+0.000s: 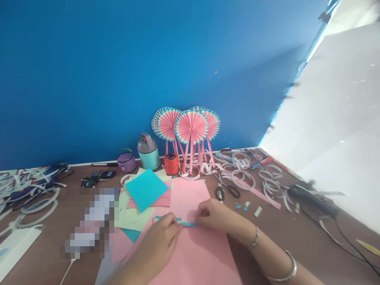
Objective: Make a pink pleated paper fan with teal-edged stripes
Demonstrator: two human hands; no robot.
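My left hand presses its closed fingertips on one end of a narrow blue paper strip. At the strip's other end, my right hand has its fingers curled together over it. Just beyond my left fingers lie a second blue strip and a pale green strip, partly covered by that hand. All of this rests on a large pink paper sheet. A blue paper square lies on top of pale green sheets and a pleated pink piece, left of my hands.
Pink-and-blue paper fans stand against the wall, near a teal flask, a purple pot and a red thread spool. Scissors, paper scraps and white tape rings lie to the right. A blurred-out object is at left.
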